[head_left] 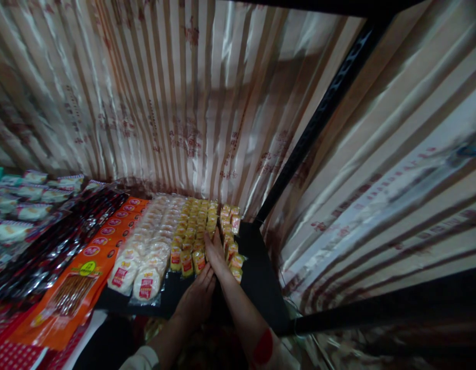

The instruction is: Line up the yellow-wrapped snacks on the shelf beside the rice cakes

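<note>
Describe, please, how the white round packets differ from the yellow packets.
The white packets are round and larger; the yellow packets are smaller and blocky. The white packets form two rows, while the yellow packets form several. The right hand lies against the yellow packets, not the white packets. Both show red print and sit on the black shelf.

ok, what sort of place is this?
Probably a snack stall or shop display: small yellow packets and round white packs stand in neat rows on a black shelf, with overlapping orange packets beside them. Can't tell whether it's a shop or storeroom.
</note>
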The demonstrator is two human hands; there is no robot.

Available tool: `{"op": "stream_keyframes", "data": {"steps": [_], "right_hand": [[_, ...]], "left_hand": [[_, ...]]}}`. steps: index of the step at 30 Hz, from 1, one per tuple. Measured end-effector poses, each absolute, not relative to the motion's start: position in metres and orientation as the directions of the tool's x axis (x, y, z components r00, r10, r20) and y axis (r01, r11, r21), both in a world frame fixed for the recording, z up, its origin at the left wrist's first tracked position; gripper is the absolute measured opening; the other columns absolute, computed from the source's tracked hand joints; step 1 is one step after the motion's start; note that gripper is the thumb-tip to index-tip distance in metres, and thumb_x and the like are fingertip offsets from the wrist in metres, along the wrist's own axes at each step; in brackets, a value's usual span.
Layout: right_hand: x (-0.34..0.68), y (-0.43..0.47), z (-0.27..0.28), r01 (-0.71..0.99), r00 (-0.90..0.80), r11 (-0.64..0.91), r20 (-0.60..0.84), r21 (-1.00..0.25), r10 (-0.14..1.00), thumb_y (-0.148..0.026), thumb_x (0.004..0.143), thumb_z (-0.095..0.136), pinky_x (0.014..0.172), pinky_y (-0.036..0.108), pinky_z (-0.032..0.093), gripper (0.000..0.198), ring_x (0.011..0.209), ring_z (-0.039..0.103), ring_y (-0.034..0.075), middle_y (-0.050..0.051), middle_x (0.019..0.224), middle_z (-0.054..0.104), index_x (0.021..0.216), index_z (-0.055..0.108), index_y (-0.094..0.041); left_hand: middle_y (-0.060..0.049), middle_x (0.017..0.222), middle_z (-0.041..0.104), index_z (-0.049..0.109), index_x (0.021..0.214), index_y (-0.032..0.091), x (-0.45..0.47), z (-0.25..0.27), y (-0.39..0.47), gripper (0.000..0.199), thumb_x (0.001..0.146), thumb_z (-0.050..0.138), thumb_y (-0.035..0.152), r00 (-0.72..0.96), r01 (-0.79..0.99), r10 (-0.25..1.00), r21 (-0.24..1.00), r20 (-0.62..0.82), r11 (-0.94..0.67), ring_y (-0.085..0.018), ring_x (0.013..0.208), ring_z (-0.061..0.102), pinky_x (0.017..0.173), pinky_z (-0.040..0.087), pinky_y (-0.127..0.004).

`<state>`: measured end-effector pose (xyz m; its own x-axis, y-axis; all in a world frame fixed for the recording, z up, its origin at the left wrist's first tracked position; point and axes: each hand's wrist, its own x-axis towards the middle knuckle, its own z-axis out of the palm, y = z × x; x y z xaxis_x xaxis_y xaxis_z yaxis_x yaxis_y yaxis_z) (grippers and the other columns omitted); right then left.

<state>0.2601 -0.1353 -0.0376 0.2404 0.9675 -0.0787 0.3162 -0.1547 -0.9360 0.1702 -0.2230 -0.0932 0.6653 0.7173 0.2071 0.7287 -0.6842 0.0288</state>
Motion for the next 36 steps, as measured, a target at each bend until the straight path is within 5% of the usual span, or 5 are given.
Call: {"op": "stream_keyframes", "data": {"steps": [8,16,24,36], "right_hand": [[0.258,-0.133,-0.035,0.377,0.282,-0.206,-0.100,-0.903,0.954,-0.055,0.084,0.033,0.110,0.038,0.017,0.068,0.134,0.025,0.024,0.011,0.145,0.029,0.139,0.029,-0.014],[0.257,-0.130,-0.036,0.354,0.336,-0.235,-0.111,-0.905,0.935,-0.053,0.085,0.031,0.109,0.038,0.017,0.067,0.134,0.026,0.023,0.012,0.144,0.032,0.139,0.029,-0.013],[0.260,-0.124,-0.040,0.322,0.340,-0.258,-0.143,-0.911,0.930,-0.054,0.084,0.035,0.108,0.036,0.020,0.068,0.132,0.030,0.022,0.009,0.142,0.036,0.139,0.029,-0.017],[0.260,-0.123,-0.047,0.372,0.376,-0.234,-0.085,-0.898,0.923,-0.054,0.084,0.033,0.106,0.039,0.024,0.065,0.129,0.036,0.024,0.013,0.138,0.042,0.136,0.035,-0.014]], "left_hand": [[-0.013,0.140,0.039,0.025,0.139,0.007,0.173,-0.088,-0.224,0.058,0.083,0.036,0.015,0.730,0.672,0.627,-0.114,0.272,-0.732,-0.023,0.130,0.034,0.107,0.027,-0.038],[-0.012,0.134,0.047,0.032,0.136,0.007,0.173,-0.084,-0.225,0.052,0.086,0.036,0.019,0.717,0.673,0.616,-0.092,0.326,-0.734,-0.023,0.130,0.033,0.107,0.028,-0.036],[-0.013,0.142,0.036,0.031,0.136,0.006,0.170,-0.090,-0.225,0.057,0.081,0.037,0.013,0.700,0.694,0.662,-0.037,0.266,-0.719,-0.023,0.132,0.028,0.108,0.027,-0.035],[-0.011,0.139,0.041,0.026,0.139,0.008,0.172,-0.086,-0.225,0.058,0.082,0.035,0.013,0.710,0.689,0.656,-0.057,0.254,-0.723,-0.022,0.131,0.031,0.107,0.030,-0.037]]}}
